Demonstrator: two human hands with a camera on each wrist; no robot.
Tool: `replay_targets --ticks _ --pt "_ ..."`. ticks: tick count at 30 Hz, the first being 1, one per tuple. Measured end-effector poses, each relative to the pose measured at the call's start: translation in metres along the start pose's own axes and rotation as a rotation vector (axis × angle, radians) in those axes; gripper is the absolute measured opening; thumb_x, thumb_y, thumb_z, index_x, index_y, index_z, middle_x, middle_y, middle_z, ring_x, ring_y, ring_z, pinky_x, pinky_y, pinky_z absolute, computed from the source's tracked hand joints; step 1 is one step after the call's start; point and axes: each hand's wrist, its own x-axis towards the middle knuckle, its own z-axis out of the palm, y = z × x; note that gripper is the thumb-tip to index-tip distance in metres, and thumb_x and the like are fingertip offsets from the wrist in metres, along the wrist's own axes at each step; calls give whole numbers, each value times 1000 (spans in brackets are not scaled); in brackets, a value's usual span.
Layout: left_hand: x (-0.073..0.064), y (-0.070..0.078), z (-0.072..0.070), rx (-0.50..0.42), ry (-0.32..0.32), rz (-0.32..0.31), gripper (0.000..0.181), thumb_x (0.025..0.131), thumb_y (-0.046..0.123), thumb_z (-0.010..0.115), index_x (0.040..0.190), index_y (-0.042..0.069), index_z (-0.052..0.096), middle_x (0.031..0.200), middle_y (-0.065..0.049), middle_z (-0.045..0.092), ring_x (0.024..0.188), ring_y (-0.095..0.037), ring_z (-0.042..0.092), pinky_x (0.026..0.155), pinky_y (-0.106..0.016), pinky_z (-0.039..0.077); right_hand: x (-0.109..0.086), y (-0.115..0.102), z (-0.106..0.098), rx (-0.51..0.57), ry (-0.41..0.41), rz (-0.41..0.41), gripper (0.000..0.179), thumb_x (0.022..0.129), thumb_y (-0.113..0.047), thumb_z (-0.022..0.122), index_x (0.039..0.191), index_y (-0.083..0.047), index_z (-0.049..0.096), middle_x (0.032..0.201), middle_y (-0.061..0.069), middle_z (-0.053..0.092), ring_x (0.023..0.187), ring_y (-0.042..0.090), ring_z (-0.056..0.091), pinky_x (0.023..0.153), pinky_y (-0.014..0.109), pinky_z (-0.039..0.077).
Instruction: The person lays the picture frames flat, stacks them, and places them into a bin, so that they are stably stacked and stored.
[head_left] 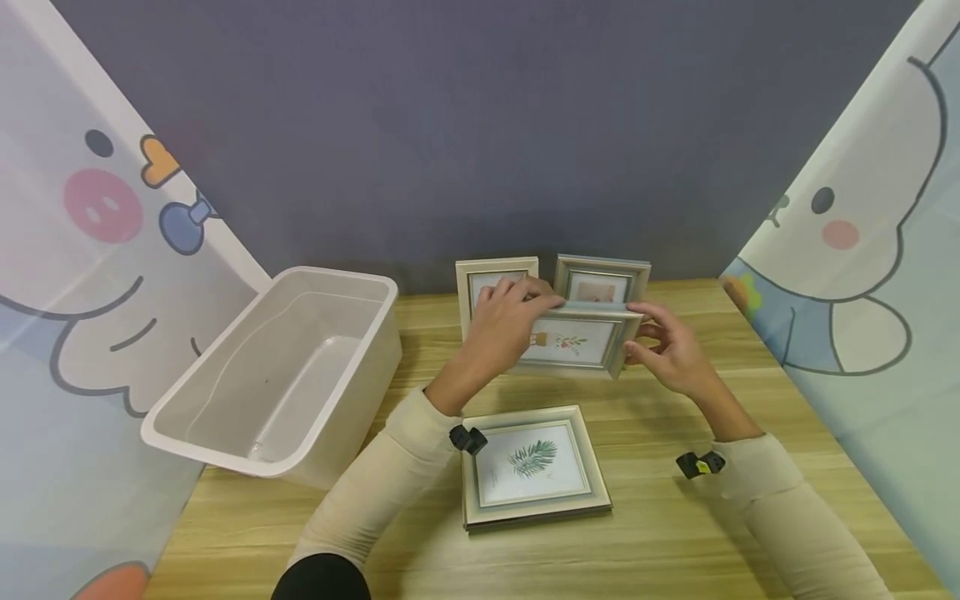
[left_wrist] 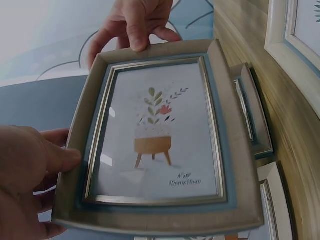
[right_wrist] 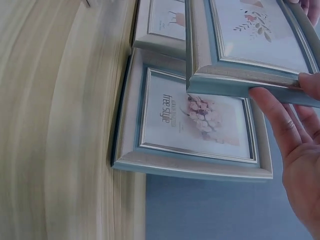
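Both hands hold a picture frame [head_left: 576, 343] with a potted-plant print, raised and tilted back above the table. My left hand [head_left: 506, 321] grips its upper left edge; in the left wrist view the left thumb lies over the border. At the right end, my right hand [head_left: 671, 346] pinches the edge between thumb and fingers. Two more frames lean behind it: a cream one [head_left: 467, 292], partly hidden by my left hand, and a grey-blue one [head_left: 600, 287], whose flower print [right_wrist: 205, 120] shows "free style" lettering in the right wrist view.
Nearer the front of the table [head_left: 660, 533] lies a frame with a green leaf print [head_left: 532, 467], a dark edge showing beneath it. A deep white plastic bin [head_left: 375, 367] stands at the left. A dark panel [head_left: 480, 133] rises at the back, with cartoon-printed walls at both sides.
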Motion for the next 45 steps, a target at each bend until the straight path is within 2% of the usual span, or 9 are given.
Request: replay_targets --ticks 5,9,13,17,24,31,38,41,45 --pt "-4 -9 -2 -26 -9 -32 37 102 18 62 131 39 67 129 4 65 114 -24 59 79 -37 49 -2 1 -4 24 3 24 67 81 35 54 142 10 44 114 -2 58 93 6 70 63 26 62" --pt "-9 -20 -3 -128 39 -24 33 101 13 64 127 30 72 124 -2 67 111 -25 61 86 -39 53 -3 1 -7 41 12 31 68 80 36 53 142 9 46 113 0 59 93 7 71 63 24 61" --pt "-15 -35 -3 -270 38 -2 32 98 7 66 128 16 72 121 -9 67 110 -26 62 95 -38 52 -5 2 -12 42 16 38 67 80 36 54 142 9 46 114 -1 60 92 7 71 63 22 61" --pt "-20 -45 0 -417 1 -5 33 97 6 68 130 7 69 119 -14 66 104 -26 62 87 -37 55 -7 3 -14 31 17 36 67 79 37 54 140 9 47 114 -3 62 92 7 71 62 22 61" --pt "-27 -62 5 -751 -90 -119 36 98 10 67 134 6 65 128 -15 63 107 -27 66 94 -40 58 -7 2 -9 -28 7 28 68 76 37 55 138 11 47 114 -6 62 94 3 70 61 20 60" --pt "-30 -81 16 -1029 -158 -183 48 98 15 68 144 7 54 146 -12 55 127 -30 58 106 -45 50 -6 -2 -6 -15 -1 28 69 76 37 54 139 10 47 116 -7 62 96 2 70 63 20 60" --pt "-33 -93 25 -1214 -234 -172 61 99 14 66 154 12 40 159 -13 41 144 -36 45 112 -49 46 -5 -5 -3 1 -15 33 71 76 37 55 140 6 48 124 -10 60 101 1 69 64 22 61" --pt "-33 -97 30 -1297 -260 -138 72 98 29 70 157 11 35 162 -12 37 148 -41 38 114 -50 45 -4 -5 -1 -1 -15 36 72 76 37 55 139 5 49 125 -11 59 102 1 69 63 23 61" --pt "-32 -102 38 -1374 -300 -107 105 81 60 76 160 12 27 167 -10 29 152 -42 29 116 -53 41 -4 -5 0 7 -24 37 71 75 37 55 139 6 48 126 -11 59 103 1 69 63 25 62"
